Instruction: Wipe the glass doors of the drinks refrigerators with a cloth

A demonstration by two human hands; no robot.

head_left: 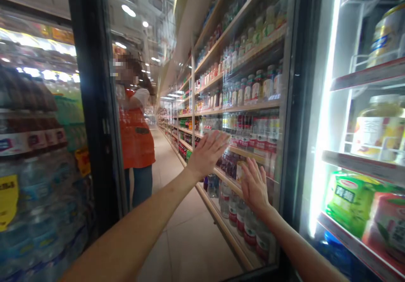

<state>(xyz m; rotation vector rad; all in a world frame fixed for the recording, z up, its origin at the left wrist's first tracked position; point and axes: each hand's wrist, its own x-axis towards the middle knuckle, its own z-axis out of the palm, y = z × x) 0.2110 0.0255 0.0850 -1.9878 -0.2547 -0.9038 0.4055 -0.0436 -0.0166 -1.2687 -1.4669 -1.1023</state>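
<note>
A framed glass door (177, 33) fills the middle of the head view, with shelves of bottles showing in the glass. My left hand (207, 153) lies against or just in front of the pane, fingers stretched out and slightly blurred. A pale patch shows at its fingertips; whether it is a reflection or something thin under them, I cannot make out. Lower and to the right, my right hand (255, 185) is held up to the same glass, palm toward it and fingers apart. It holds nothing that I can see. Whether either palm touches the pane is hard to tell.
On the right, a lit cooler (329, 84) holds bottles and cartons, including a green drink pack (348, 197). Stacked water bottles (34, 185) stand at left beside the dark door frame (91, 105). A person in an orange apron (136, 138) appears in the glass.
</note>
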